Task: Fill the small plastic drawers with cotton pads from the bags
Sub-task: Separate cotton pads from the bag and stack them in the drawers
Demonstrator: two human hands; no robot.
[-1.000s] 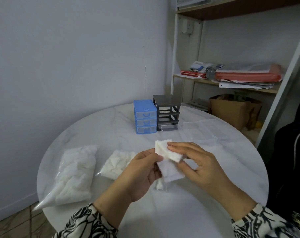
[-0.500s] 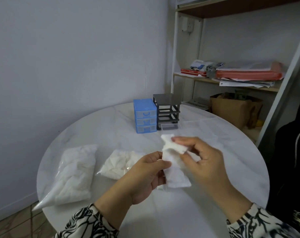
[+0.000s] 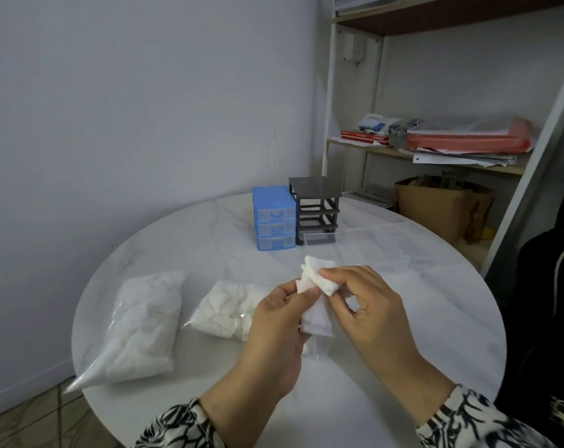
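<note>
1. Both hands gripped a cotton pad (image 3: 318,279) above the table (image 3: 403,318), nearer the person than the blue drawers (image 3: 274,218): left hand (image 3: 277,331) fingers pinched its lower part, right hand (image 3: 368,305) fingers curled on its top.
2. Peeling one pad free gently would likely avoid tearing.
3. Two bags (image 3: 145,324) lay left of the hands; clear drawers (image 3: 374,245) sat right of the blue drawers, a shelf (image 3: 435,156) behind.
</note>
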